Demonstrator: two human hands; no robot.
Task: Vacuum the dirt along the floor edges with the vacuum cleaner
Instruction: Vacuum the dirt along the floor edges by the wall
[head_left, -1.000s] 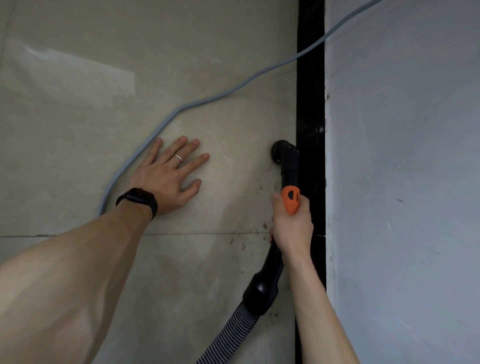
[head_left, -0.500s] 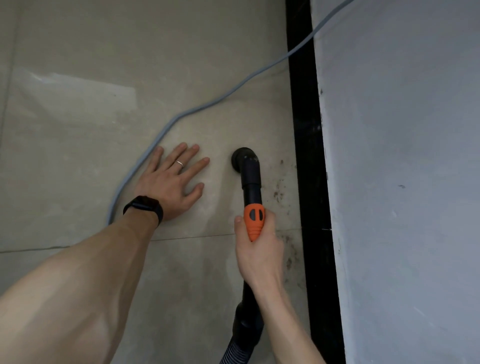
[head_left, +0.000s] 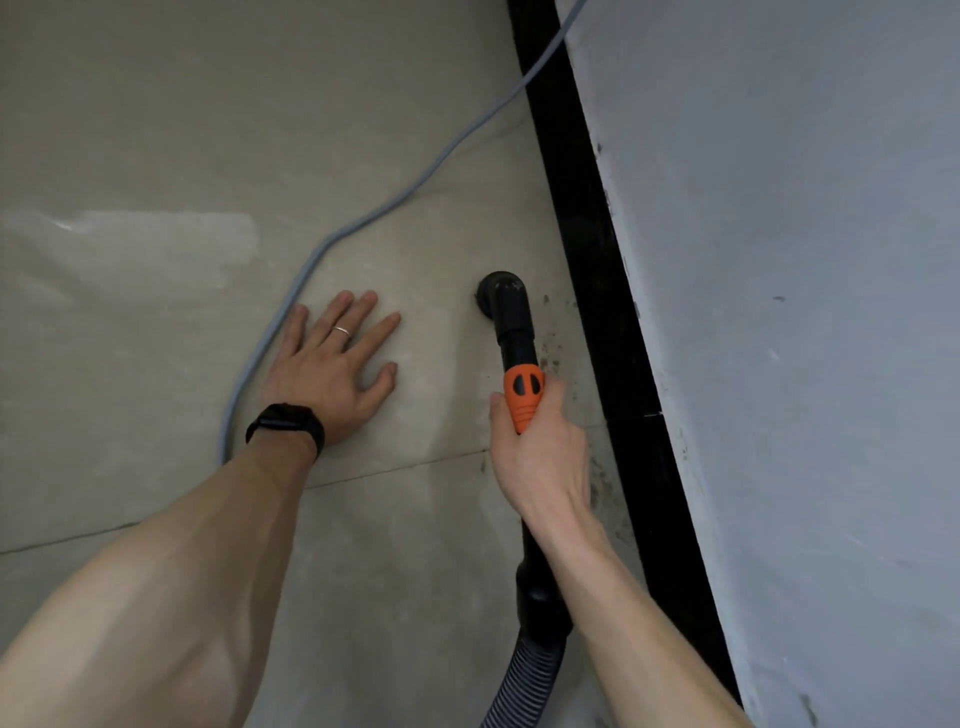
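1. The left hand (head_left: 332, 371) lies flat on the floor (head_left: 156, 130), palm down. Its fingers are straight and spread, grasping nothing, with the tips pointing to about 1 o'clock.
2. One of its fingers wears a ring (head_left: 341, 331), and a black band (head_left: 285, 423) circles the wrist.
3. The right hand (head_left: 540, 452), at 3 o'clock of the left and well apart from it, is clenched round the black wand (head_left: 517, 343). The thumb lies along the left side of the orange grip (head_left: 523, 397).
4. From that hand the wand runs toward 12 o'clock and ends in a bent nozzle (head_left: 501, 296). The nozzle's mouth is down at the floor; I cannot tell whether it touches.
5. The nozzle is near the black skirting (head_left: 587, 270) but not against it, with a strip of tile between them.
6. Dark dirt (head_left: 553, 358) speckles that strip from 3 to 5 o'clock of the nozzle, and more lies beside the right wrist.
7. A ribbed hose (head_left: 524, 680) leaves the wand at 6 o'clock of the right hand, passes under the forearm and runs off the bottom edge.
8. A grey cord (head_left: 363, 223) enters at 1 o'clock of the frame, crosses the skirting and curves down over the floor. It passes just beside the left hand at its 9 o'clock.
9. The skirting slants from 12 to 5 o'clock, between the floor and the grey wall (head_left: 779, 260).
10. A grout line (head_left: 395, 470) crosses the floor between the two wrists.
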